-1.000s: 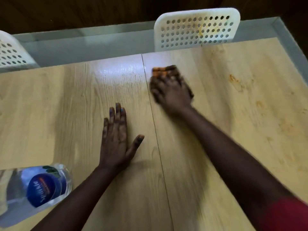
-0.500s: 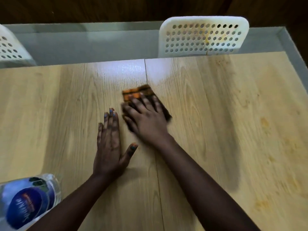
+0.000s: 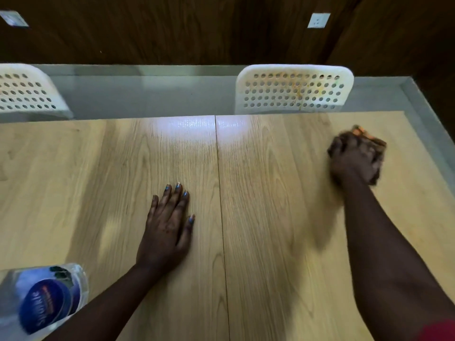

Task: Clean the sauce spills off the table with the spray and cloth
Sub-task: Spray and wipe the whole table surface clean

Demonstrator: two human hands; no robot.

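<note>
My right hand presses a dark brown and orange cloth onto the wooden table at the far right, close to the table's right edge. The hand is blurred and covers most of the cloth; only its far edge shows. Flat on the table near the middle seam rests my left hand, fingers straight. A clear bottle with a blue label stands at the lower left corner of the view. Faint orange sauce marks show on the table near the right edge.
Two white perforated chairs stand at the table's far side, one at the left and one right of centre with orange stains on its back. A grey floor and dark wooden wall lie beyond.
My right hand swept the cloth from the table's middle, next to my left hand, out to the far right. My left hand stayed flat in place. The view tilted up.
</note>
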